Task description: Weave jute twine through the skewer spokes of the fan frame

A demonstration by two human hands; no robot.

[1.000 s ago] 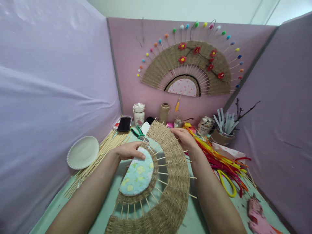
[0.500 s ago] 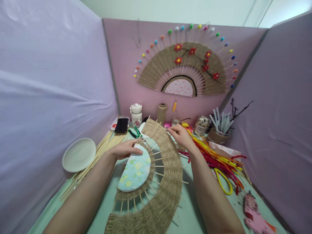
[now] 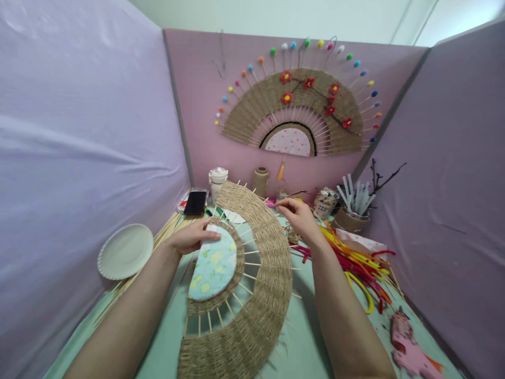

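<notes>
A woven twine fan (image 3: 272,263) on thin sticks stands tilted over the table, its half-round centre covered in pale blue flowered cloth (image 3: 215,263). My left hand (image 3: 191,237) grips this centre at its straight edge, thumb on the cloth and fingers behind. Just off the fan's upper right rim, my right hand (image 3: 298,215) is closed in a pinch, thumb against forefinger. What sits between those fingertips is too small to make out. Short stick ends poke out past the woven outer band.
A finished fan (image 3: 244,110) with red flowers hangs on the back panel. Coloured pipe cleaners (image 3: 351,258), a pink glue gun (image 3: 410,342) and a jar of glue sticks (image 3: 355,216) lie right. At left are a paper plate (image 3: 126,251), thin sticks, and a phone (image 3: 195,202).
The fan has shifted left and its upper end has risen, now covering part of the white bottle. My left hand moved left with it; my right hand moved slightly right, away from the rim.
</notes>
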